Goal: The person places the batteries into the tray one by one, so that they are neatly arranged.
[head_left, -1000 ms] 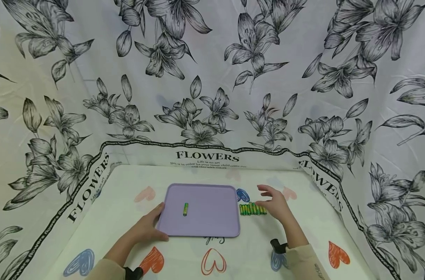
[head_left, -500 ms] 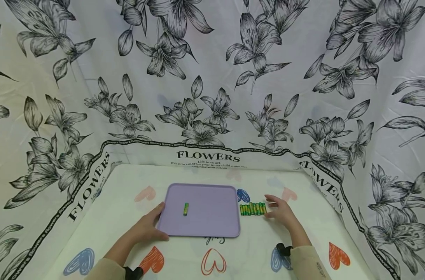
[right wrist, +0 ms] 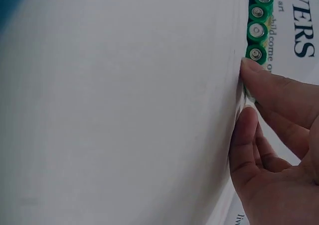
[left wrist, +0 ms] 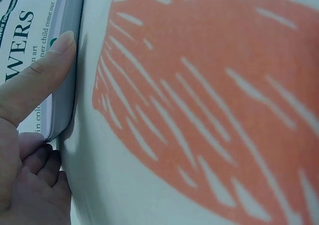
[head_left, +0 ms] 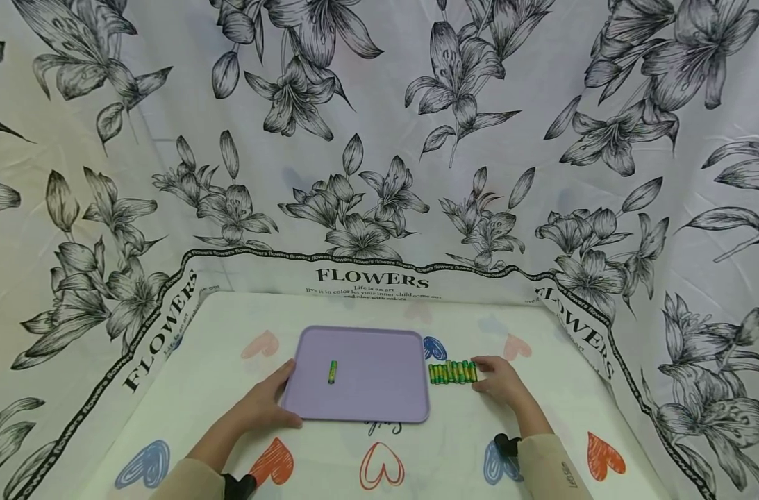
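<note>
A shallow purple tray (head_left: 379,382) lies on the table, with a single green-and-yellow battery (head_left: 332,372) on its left part. My left hand (head_left: 268,399) holds the tray's near left corner. In the left wrist view, the thumb (left wrist: 55,60) lies along the tray's side wall (left wrist: 62,105), with the other fingers partly hidden. Just right of the tray, a row of several batteries (head_left: 452,373) lies side by side. My right hand (head_left: 501,382) pinches the battery at the right end of the row. In the right wrist view, the thumb (right wrist: 279,93) mostly hides that battery; neighbouring battery ends (right wrist: 256,31) show above.
A white cloth printed with hearts (head_left: 382,467) covers the table. Behind and at both sides hangs a white curtain with black flowers (head_left: 360,201). Black wrist straps (head_left: 507,445) sit at both cuffs.
My right hand has moved down and right from above the row to its right end, and its fingers have closed in on the end battery. The left hand and tray stay put.
</note>
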Available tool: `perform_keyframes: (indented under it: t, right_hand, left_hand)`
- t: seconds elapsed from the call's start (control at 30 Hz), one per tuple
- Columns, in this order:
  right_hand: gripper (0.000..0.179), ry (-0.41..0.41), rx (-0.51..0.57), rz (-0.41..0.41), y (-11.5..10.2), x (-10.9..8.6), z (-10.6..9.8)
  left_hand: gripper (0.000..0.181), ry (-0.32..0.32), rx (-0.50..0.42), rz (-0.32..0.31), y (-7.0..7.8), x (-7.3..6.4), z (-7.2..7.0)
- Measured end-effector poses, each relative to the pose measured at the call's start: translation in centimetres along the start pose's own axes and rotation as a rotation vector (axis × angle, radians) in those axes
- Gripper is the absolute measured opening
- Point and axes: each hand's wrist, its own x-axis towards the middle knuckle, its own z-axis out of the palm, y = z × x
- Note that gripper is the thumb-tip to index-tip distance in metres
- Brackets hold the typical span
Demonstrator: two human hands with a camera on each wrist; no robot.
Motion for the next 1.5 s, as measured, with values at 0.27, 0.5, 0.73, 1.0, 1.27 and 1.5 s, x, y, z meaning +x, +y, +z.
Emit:
perform_keyframes:
  t: [0.27,0.5,0.73,1.0,1.27,1.5]
  right_hand:
    - [0.059,0.052,0.11,0.048,-0.1,-0.4,-0.4]
    - [0.058,0.072,0.184,0.008,-0.7,-0.7,-0.7]
    - [0.059,0.084,0.223,-0.026,-3.3,-1.2,-0.6]
    - [0.059,0.078,0.242,-0.078,-6.4,-0.8,0.1]
    - [0.059,0.059,0.274,-0.106,-8.9,-0.4,1.4]
    - [0.056,0.043,0.238,-0.134,-11.2,-0.1,3.3]
  left_hand:
    - [0.133,-0.001,-0.002,0.001,0.0,0.0,0.0]
    - [0.134,-0.004,-0.008,0.002,0.1,0.0,0.0]
    - [0.134,-0.006,-0.003,0.002,0.0,0.2,0.1]
    - [0.134,-0.005,0.0,0.001,0.0,0.1,0.0]
    - [0.134,-0.008,-0.012,0.005,0.1,0.1,-0.1]
    - [0.134,-0.003,-0.017,0.009,-0.1,0.0,0.0]
